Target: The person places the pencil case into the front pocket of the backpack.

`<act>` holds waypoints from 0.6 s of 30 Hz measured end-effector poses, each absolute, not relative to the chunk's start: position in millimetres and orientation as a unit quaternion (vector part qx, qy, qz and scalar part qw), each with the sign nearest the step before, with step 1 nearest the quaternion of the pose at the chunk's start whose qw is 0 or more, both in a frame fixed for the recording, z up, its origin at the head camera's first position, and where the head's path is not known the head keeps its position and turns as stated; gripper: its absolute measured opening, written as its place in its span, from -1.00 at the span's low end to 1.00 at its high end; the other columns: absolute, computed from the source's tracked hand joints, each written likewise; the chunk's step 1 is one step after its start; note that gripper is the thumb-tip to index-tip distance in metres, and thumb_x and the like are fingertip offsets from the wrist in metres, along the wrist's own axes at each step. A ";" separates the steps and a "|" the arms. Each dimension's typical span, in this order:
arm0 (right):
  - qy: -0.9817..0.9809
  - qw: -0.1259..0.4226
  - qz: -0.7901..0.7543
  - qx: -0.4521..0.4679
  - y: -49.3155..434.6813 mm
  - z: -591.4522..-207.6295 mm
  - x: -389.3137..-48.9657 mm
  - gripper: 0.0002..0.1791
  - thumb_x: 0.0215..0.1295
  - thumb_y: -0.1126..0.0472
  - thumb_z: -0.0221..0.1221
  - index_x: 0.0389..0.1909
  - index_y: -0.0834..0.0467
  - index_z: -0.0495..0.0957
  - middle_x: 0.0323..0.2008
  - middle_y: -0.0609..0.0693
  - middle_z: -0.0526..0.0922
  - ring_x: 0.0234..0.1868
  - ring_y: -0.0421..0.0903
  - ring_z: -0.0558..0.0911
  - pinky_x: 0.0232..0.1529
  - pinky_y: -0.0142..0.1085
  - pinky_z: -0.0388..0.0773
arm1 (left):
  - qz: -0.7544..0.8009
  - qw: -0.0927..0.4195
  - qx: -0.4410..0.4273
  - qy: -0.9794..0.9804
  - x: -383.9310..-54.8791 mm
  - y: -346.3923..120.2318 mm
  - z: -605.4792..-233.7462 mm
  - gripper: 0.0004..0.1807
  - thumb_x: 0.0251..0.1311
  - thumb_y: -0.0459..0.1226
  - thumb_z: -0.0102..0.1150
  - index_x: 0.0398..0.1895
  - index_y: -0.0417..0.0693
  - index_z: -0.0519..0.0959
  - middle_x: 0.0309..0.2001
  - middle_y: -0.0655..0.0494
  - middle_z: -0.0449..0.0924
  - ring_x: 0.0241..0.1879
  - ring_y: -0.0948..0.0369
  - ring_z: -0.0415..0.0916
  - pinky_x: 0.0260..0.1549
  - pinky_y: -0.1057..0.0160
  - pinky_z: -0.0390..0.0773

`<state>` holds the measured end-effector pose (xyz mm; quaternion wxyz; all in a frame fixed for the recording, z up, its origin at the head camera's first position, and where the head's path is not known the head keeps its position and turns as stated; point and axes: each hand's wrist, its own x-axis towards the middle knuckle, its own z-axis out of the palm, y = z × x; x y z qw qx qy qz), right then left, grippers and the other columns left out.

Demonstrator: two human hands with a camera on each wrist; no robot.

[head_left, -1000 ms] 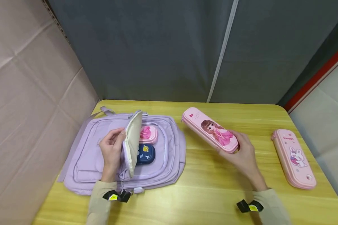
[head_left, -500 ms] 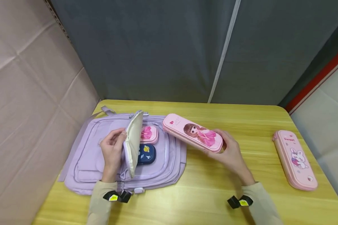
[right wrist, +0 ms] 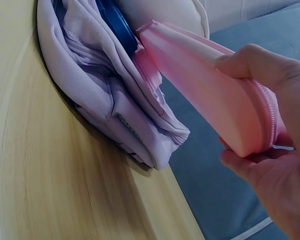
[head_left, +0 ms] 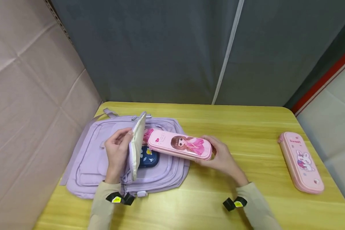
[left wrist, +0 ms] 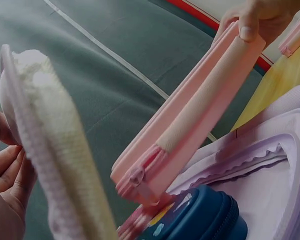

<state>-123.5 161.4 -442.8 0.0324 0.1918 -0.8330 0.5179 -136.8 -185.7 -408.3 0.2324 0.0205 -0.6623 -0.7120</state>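
Observation:
A lavender backpack (head_left: pixel 89 159) lies flat on the table with its front pocket unzipped. My left hand (head_left: pixel 118 150) pinches the edge of the pocket's cream-lined flap (head_left: pixel 138 150) and holds it up. In my right hand (head_left: pixel 219 158) is the right end of a pink pencil case (head_left: pixel 164 140) printed with a doll in a pink dress, thumb on one side and fingers on the other. Its far end hangs over the pocket opening, beside the flap. Under it in the pocket lie a navy pencil case (head_left: pixel 150 158) with planets and another pink case (head_left: pixel 147 135), both partly hidden.
Another pink pencil case (head_left: pixel 303 164) with a rabbit print lies at the right of the yellow wood-grain table (head_left: pixel 247 121). A dark grey curtain (head_left: pixel 161 57) stands behind the table, and a pale quilted panel (head_left: pixel 31 111) is on the left.
My right hand has carried the doll-printed pencil case leftward from above the table to over the backpack pocket, turning it more level. My left hand keeps the flap raised, nearly still.

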 end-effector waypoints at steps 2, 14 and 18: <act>-0.829 0.023 0.520 0.205 157.6 -442.2 -125.8 -0.17 -0.09 0.17 0.61 0.27 0.13 0.49 0.11 0.02 0.61 0.11 -0.08 0.58 0.20 -0.50 0.53 | -0.705 0.233 0.021 -0.669 -137.2 -184.5 -405.7 -0.79 0.25 -0.46 0.25 -0.10 -0.46 0.66 -0.30 0.21 0.77 -0.25 0.30 0.73 -0.19 0.39 0.72; -0.835 0.016 0.480 0.267 137.1 -437.2 -141.3 -0.08 -0.13 0.11 0.61 0.34 0.15 0.46 0.23 0.01 0.58 0.26 0.00 0.54 0.37 0.07 0.44 | -0.707 0.234 0.002 -0.668 -139.2 -178.3 -390.6 -0.80 0.23 -0.51 0.24 -0.13 -0.50 0.66 -0.36 0.24 0.76 -0.37 0.36 0.69 -0.30 0.44 0.69; -0.830 0.007 0.485 0.276 134.8 -437.9 -144.8 -0.05 -0.14 0.15 0.61 0.35 0.19 0.43 0.26 0.05 0.56 0.29 0.06 0.52 0.37 0.11 0.43 | -0.706 0.236 -0.001 -0.667 -139.9 -178.4 -388.9 -0.81 0.22 -0.51 0.25 -0.14 -0.50 0.66 -0.39 0.24 0.75 -0.40 0.37 0.67 -0.33 0.46 0.67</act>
